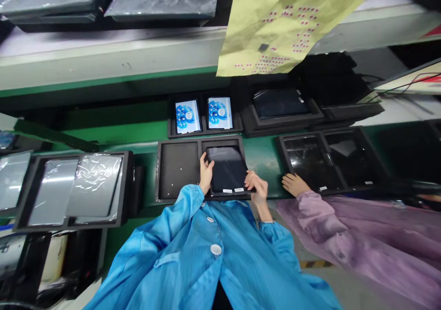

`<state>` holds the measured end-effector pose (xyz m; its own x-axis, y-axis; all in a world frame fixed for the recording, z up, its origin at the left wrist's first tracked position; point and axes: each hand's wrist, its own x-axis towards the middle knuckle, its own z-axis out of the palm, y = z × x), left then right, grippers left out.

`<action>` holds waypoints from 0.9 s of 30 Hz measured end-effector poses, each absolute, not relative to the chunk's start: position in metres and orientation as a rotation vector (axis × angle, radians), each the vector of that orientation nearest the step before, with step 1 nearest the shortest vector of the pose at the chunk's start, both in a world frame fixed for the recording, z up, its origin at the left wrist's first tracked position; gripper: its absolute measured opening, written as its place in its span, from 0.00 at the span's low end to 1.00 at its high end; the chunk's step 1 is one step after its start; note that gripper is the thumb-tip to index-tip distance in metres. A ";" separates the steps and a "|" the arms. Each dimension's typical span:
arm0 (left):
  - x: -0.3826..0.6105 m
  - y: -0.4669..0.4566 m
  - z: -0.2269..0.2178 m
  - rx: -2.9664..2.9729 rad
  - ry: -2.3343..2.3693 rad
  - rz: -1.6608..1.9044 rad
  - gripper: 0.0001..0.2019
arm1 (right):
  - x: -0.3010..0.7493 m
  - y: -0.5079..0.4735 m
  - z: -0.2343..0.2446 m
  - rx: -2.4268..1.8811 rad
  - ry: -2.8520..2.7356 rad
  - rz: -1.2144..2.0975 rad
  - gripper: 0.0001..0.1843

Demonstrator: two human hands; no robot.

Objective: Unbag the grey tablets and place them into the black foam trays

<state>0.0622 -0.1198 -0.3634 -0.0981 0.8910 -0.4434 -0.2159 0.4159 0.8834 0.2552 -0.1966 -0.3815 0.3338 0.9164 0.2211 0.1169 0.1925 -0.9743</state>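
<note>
A dark-screened tablet with small white labels along its near edge lies over the right compartment of a black two-compartment tray. At the tablet's left edge, my left hand grips it with thumb and fingers. My right hand has its fingers closed on the near right corner. The tray's left compartment holds nothing. Whether the tablet rests on the tray's floor or is slightly raised, I cannot tell.
Behind stands a tray with two lit tablets. A co-worker's hand touches another tray on the right. Film-wrapped tablets sit in a tray on the left. A yellow sheet hangs from the shelf above.
</note>
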 end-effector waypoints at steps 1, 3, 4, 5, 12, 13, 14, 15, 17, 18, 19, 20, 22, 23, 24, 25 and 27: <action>0.061 -0.117 -0.364 0.796 1.383 1.066 0.33 | 0.256 -0.196 -0.389 -1.331 -1.145 0.781 0.19; 0.051 -0.114 -0.361 1.048 1.435 1.067 0.30 | 0.254 -0.196 -0.403 -1.494 -1.203 0.783 0.18; 0.044 -0.114 -0.359 1.164 1.459 1.054 0.28 | 0.253 -0.197 -0.410 -1.579 -1.207 0.759 0.17; 0.033 -0.115 -0.356 1.265 1.490 1.034 0.27 | 0.252 -0.199 -0.416 -1.661 -1.199 0.724 0.17; -0.082 -0.129 -0.349 1.423 2.077 0.870 0.29 | 0.256 -0.207 -0.451 -1.908 -1.158 0.703 0.29; -0.099 -0.132 -0.352 1.386 2.153 0.826 0.30 | 0.258 -0.206 -0.455 -1.918 -1.156 0.730 0.30; -0.115 -0.135 -0.356 1.347 2.204 0.775 0.30 | 0.259 -0.203 -0.460 -1.928 -1.155 0.756 0.29; -0.129 -0.138 -0.361 1.312 2.232 0.722 0.29 | 0.260 -0.200 -0.464 -1.935 -1.157 0.779 0.28; -0.148 -0.143 -0.369 1.255 2.243 0.638 0.26 | 0.263 -0.192 -0.471 -1.941 -1.177 0.817 0.26; -0.154 -0.145 -0.372 1.236 2.243 0.614 0.24 | 0.265 -0.187 -0.473 -1.942 -1.188 0.831 0.24; -0.157 -0.144 -0.374 1.225 2.249 0.606 0.22 | 0.266 -0.183 -0.475 -1.945 -1.196 0.841 0.23; -0.158 -0.140 -0.376 1.221 2.262 0.613 0.22 | 0.267 -0.179 -0.477 -1.951 -1.198 0.846 0.23; -0.155 -0.121 -0.376 1.230 2.295 0.662 0.22 | 0.268 -0.173 -0.478 -1.970 -1.188 0.850 0.22; -0.153 -0.106 -0.375 1.237 2.306 0.695 0.23 | 0.268 -0.172 -0.478 -1.978 -1.182 0.851 0.22; -0.149 -0.086 -0.373 1.241 2.309 0.727 0.24 | 0.268 -0.172 -0.478 -1.980 -1.178 0.855 0.23; -0.146 -0.064 -0.371 1.238 2.303 0.753 0.25 | 0.268 -0.172 -0.478 -1.978 -1.176 0.861 0.23; -0.138 -0.012 -0.366 1.199 2.264 0.777 0.24 | 0.267 -0.173 -0.477 -1.971 -1.173 0.878 0.23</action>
<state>-0.1378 -0.0125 -0.3660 -0.5142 0.8474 -0.1323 0.5876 0.4604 0.6654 0.2673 -0.1729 -0.4768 0.3689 0.9062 -0.2066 0.4535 -0.3695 -0.8111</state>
